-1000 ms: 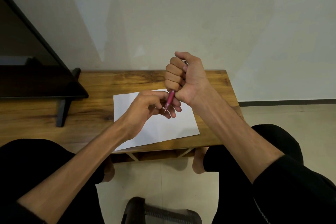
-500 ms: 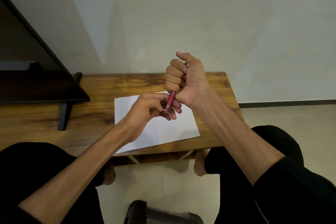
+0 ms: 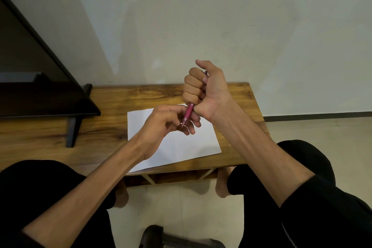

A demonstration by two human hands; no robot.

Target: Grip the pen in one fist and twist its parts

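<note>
Fingers of the right hand (image 3: 203, 88) curled tight in a fist round a pink pen (image 3: 188, 113), thumb up on top, pen pointing down and slightly left out of the bottom of the fist. Only the lower barrel and tip show, plus a sliver of the top end above the fist by the thumb. Left hand (image 3: 165, 125) just below it, fingertips bent in and pinching at the pen's tip end; exact contact is too small to tell. Both hands held up above the white paper sheet (image 3: 181, 147), not resting on it.

Paper lies flat on the wooden table (image 3: 112, 127), right of the middle, its near-left corner just over the table's near edge, slightly skewed. Dark flat screen (image 3: 40, 96) on a black stand at the table's left end, running out of frame. Plain wall behind the far edge. Person's knees in black cloth at either side of the near edge, bare feet under the table on a pale floor. Dark object on the floor at the bottom edge, unclear what.
</note>
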